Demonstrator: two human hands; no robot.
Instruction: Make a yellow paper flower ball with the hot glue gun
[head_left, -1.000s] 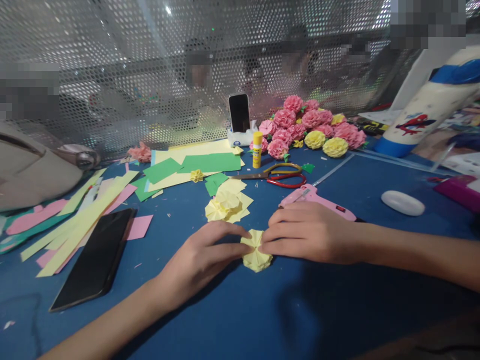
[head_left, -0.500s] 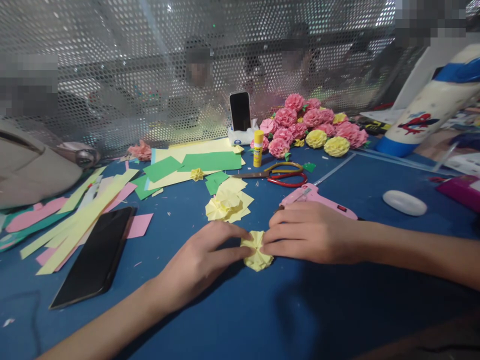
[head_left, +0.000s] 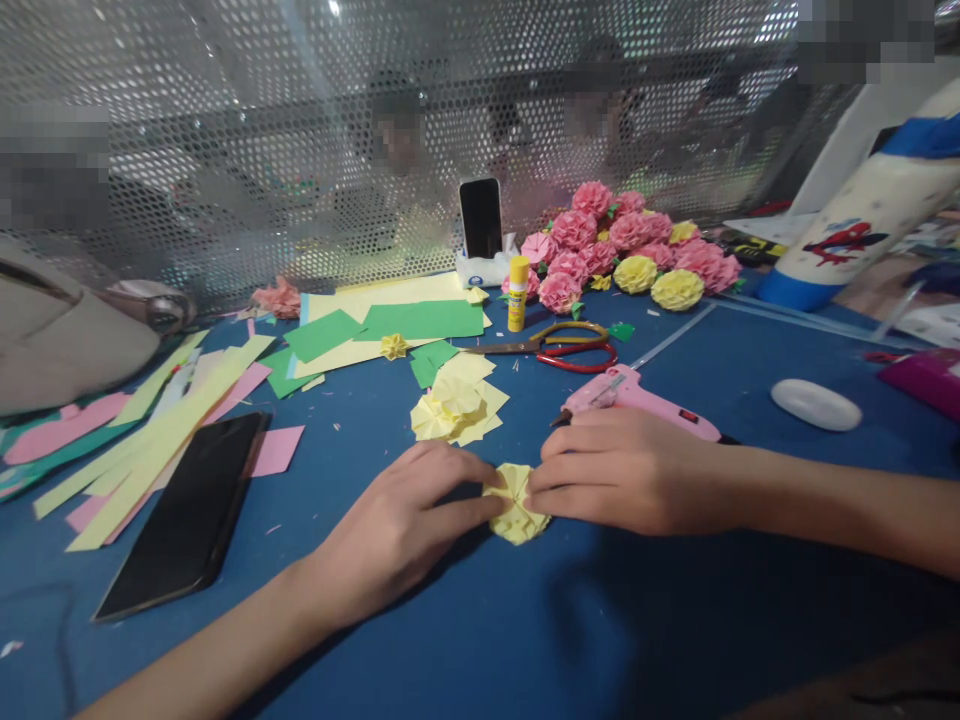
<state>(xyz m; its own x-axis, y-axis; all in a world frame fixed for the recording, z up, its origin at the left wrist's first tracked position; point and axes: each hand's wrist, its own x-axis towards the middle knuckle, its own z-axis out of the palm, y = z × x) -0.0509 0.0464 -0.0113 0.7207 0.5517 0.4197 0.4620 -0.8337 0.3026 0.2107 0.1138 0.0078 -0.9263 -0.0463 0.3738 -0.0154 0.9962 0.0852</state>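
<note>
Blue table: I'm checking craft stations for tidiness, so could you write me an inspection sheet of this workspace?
Surface: blue table, small paper scraps scattered on it.
Job's things: folded yellow paper piece between the hands; stacked yellow pieces just beyond; pink glue gun behind the right hand.
Clutter: paper strips, partly under a dark phone; scissors; upright glue stick.
Left hand: fingers touch the piece's left side.
Right hand: fingers touch its right side.
Cables: cannot tell; possible cord at the glue gun's dark rear.
Surroundings: perforated screen behind; bottle at right.
</note>
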